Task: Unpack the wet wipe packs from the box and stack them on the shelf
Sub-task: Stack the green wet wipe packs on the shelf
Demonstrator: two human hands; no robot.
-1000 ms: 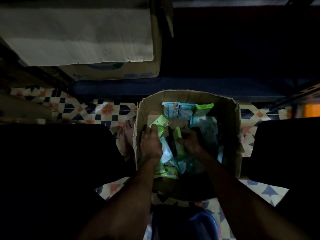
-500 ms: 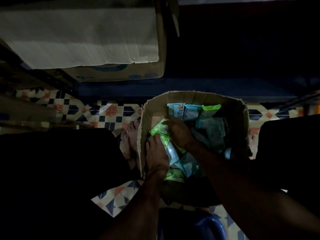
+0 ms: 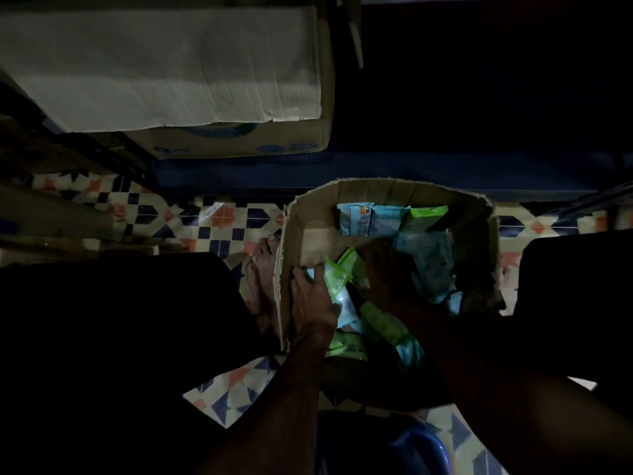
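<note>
An open cardboard box (image 3: pixel 390 190) stands on the tiled floor, holding several green and blue wet wipe packs (image 3: pixel 424 248). My left hand (image 3: pixel 313 303) is inside at the box's left wall, its fingers curled round a green and white pack (image 3: pixel 337 281). My right hand (image 3: pixel 383 272) reaches in from the right and lies dark over the packs in the middle; its grip is hard to make out. More packs (image 3: pixel 371 219) stand along the far wall of the box. The dark shelf (image 3: pixel 445 97) lies beyond the box.
A large cardboard carton (image 3: pixel 239 142) with a pale flap sits on the shelf at upper left. A bare foot (image 3: pixel 262 269) rests on the patterned floor tiles (image 3: pixel 219 221) left of the box. A blue plastic stool (image 3: pixel 421 450) shows below. Dark shapes flank both sides.
My right hand has shifted from the box's middle toward the left packs, meeting my left hand. The left hand slid down along the left wall. The view drew slightly closer.
</note>
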